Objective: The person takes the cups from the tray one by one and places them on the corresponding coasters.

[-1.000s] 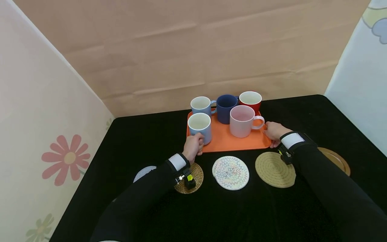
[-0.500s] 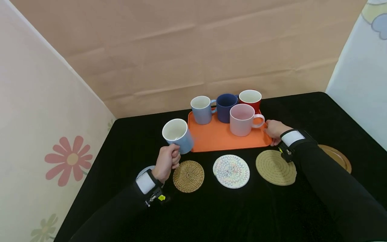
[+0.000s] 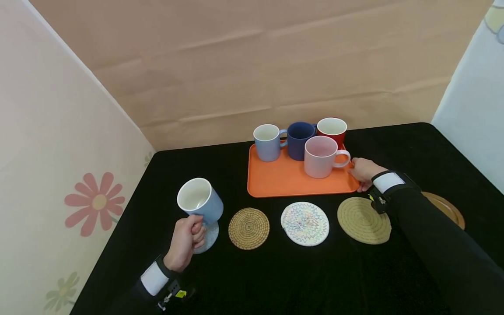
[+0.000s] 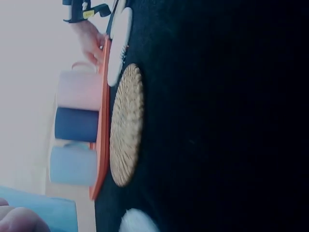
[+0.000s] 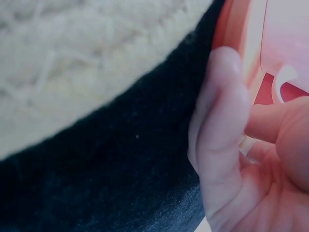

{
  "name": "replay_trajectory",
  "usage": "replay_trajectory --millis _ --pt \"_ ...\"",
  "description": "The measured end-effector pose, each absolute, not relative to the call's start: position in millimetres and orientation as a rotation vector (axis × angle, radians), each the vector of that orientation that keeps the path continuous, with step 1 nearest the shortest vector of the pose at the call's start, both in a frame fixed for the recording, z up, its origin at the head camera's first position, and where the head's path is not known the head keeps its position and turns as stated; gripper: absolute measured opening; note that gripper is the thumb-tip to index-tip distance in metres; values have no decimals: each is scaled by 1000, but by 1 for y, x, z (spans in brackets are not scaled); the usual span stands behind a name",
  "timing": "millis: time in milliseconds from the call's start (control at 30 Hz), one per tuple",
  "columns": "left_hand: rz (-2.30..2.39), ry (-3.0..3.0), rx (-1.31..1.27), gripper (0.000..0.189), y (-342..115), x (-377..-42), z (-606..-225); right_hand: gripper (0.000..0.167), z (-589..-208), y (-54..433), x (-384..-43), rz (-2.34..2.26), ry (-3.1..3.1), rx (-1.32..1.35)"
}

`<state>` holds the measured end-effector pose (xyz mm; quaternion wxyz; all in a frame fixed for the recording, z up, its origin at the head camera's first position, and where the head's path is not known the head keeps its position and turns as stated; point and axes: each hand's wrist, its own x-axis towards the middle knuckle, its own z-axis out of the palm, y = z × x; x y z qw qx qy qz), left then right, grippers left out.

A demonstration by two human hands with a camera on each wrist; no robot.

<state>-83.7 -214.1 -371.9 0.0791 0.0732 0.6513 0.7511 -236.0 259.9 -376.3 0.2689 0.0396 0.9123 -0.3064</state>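
Observation:
My left hand point(image 3: 186, 239) grips a light blue mug point(image 3: 210, 207) by its near side, where the fingers hide the handle. White inside, the mug tilts a little and hovers over a grey round coaster point(image 3: 207, 239) at the left. At the right end of the orange tray point(image 3: 271, 181), my right hand point(image 3: 366, 172) holds the edge between thumb and fingers, as the right wrist view shows close up. On the tray stand another light blue mug point(image 3: 268, 146), a dark blue mug point(image 3: 296, 146), a red mug point(image 3: 339, 139) and a pink mug point(image 3: 318, 162).
A brown woven coaster point(image 3: 249, 228), a white patterned coaster point(image 3: 305, 224) and a straw-coloured coaster point(image 3: 364, 221) lie in front of the tray. Partly behind the right sleeve is a brown round plate point(image 3: 446, 209). Patterned and brown panels border the black table.
My left hand has lifted the light blue mug off the tray's left front and carried it left and nearer, over the grey coaster. The right hand stays at the tray's edge.

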Motion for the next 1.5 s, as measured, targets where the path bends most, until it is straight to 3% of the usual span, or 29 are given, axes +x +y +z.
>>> replay_trajectory --millis 133,500,767,1500 --pt "2252 2002 199 45 -227 -70 -374 39 -377 262 -235 -824 2455 120" --pt "2164 2106 -194 44 -232 -52 -380 33 -384 263 -236 -858 2478 102" --pt "2140 2082 -237 43 -240 -48 -389 36 -381 260 -234 -846 2462 123" --pt "2122 2060 -267 43 -245 -50 -394 26 -373 256 -230 -852 2482 112"
